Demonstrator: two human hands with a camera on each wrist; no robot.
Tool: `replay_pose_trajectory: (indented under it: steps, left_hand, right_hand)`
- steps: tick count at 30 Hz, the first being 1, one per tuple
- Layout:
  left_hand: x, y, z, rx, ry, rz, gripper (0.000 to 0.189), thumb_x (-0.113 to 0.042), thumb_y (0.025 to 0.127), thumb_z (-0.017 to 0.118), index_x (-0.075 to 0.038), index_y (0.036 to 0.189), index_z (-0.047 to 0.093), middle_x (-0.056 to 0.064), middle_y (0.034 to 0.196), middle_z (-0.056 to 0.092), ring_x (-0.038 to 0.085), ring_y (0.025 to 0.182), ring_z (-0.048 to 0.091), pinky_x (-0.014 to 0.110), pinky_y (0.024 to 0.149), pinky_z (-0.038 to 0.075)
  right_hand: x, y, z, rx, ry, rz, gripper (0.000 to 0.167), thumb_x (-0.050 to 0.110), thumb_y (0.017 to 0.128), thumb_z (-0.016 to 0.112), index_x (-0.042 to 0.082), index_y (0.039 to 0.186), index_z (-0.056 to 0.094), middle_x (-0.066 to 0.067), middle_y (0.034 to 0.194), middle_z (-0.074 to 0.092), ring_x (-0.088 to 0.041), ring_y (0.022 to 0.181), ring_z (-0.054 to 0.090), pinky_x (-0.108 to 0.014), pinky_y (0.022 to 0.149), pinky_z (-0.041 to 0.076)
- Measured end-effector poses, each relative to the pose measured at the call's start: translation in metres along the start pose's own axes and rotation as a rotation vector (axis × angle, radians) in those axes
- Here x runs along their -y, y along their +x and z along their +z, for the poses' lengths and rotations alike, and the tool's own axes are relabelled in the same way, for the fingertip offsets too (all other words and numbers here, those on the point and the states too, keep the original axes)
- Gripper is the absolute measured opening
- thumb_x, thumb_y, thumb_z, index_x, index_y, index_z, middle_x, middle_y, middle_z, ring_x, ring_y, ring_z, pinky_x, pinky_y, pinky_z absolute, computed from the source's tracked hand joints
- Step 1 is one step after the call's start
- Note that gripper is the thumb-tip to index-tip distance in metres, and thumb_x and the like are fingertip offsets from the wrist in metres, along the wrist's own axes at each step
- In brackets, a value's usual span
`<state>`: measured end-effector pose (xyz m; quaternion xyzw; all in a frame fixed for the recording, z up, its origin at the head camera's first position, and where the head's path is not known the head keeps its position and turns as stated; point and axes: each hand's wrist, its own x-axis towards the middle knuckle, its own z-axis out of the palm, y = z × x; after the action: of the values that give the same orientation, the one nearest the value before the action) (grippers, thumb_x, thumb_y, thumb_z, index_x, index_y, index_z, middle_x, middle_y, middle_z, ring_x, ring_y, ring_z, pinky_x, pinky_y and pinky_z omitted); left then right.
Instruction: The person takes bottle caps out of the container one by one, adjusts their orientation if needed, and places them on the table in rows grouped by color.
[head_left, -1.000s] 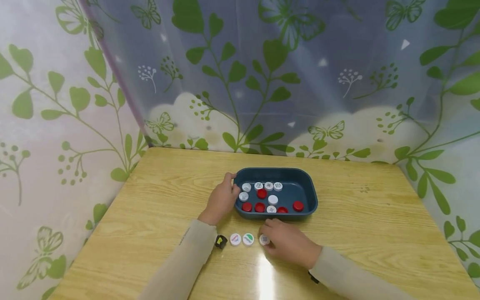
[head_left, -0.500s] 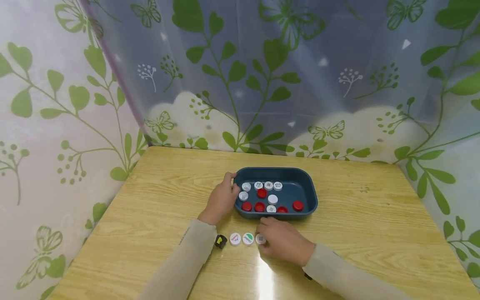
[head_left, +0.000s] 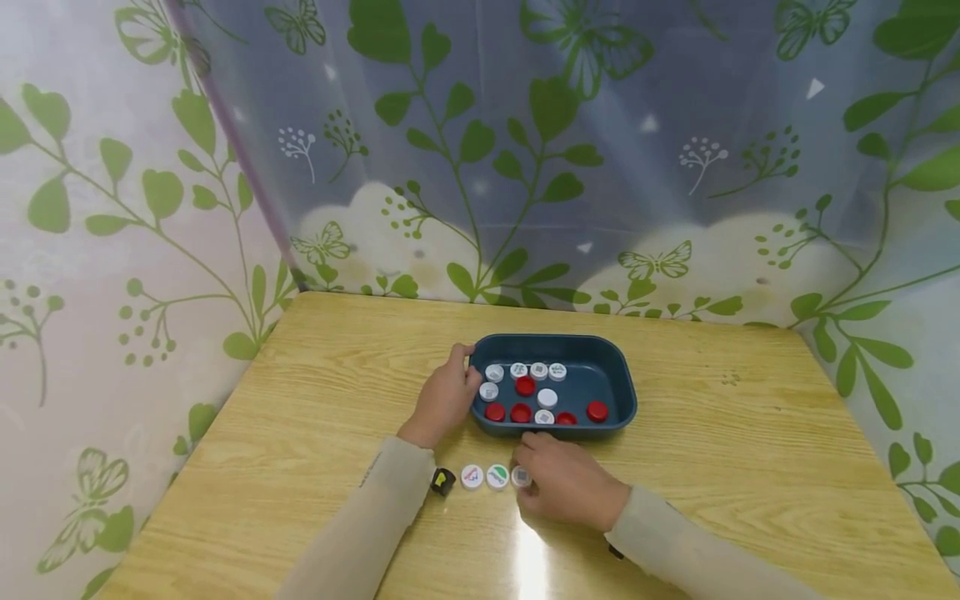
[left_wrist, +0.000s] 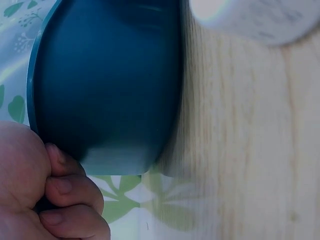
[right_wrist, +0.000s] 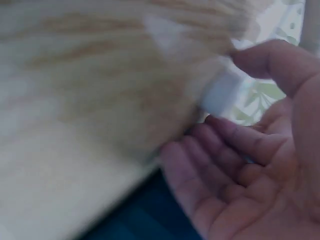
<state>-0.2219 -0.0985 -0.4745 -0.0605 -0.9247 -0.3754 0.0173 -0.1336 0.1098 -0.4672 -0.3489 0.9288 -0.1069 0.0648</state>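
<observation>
1. My left hand (head_left: 442, 398) grips the left end of the dark blue box (head_left: 588, 383), fingers curled at the rim.
2. My right hand (head_left: 570, 483) pinches the grey-marked cap (head_left: 521, 477) between thumb and fingers; it looks blurred from my right wrist.
3. I have that cap on my side of the box, at the right end of a short row; I cannot tell whether it touches its neighbour.
4. To its left, the green-printed cap (head_left: 497, 477) and then the pink-printed cap (head_left: 472, 477) lie flat on the counter (head_left: 360, 358).
5. Inside the box I see seven white caps (head_left: 547, 398) and five red caps (head_left: 597, 411), mostly toward the left.
6. Behind the counter hangs a leaf-patterned cloth (head_left: 480, 142).
</observation>
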Motion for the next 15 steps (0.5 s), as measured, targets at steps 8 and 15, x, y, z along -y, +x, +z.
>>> replay_pose_trajectory:
  steps: [8, 15]
  left_hand:
    - [0.002, 0.000, -0.003, -0.017, 0.005, 0.014, 0.041, -0.017, 0.107, 0.049, -0.006, 0.147, 0.046, 0.004, 0.072, 0.053, 0.019, 0.063, 0.053, 0.031, 0.059, 0.042]
    - [0.001, 0.000, -0.002, -0.016, 0.017, 0.040, 0.042, -0.017, 0.107, 0.050, -0.005, 0.147, 0.046, 0.004, 0.072, 0.054, 0.020, 0.064, 0.053, 0.032, 0.061, 0.042]
  right_hand:
    - [0.039, 0.013, -0.002, -0.078, -0.034, -0.125, 0.036, 0.034, 0.089, 0.078, 0.011, 0.116, 0.068, 0.003, 0.102, 0.060, -0.013, 0.089, 0.055, -0.031, 0.080, 0.053]
    - [0.047, 0.033, 0.013, -0.085, -0.054, -0.153, 0.023, 0.029, 0.090, 0.079, 0.016, 0.107, 0.073, 0.006, 0.098, 0.059, -0.011, 0.087, 0.053, -0.027, 0.076, 0.050]
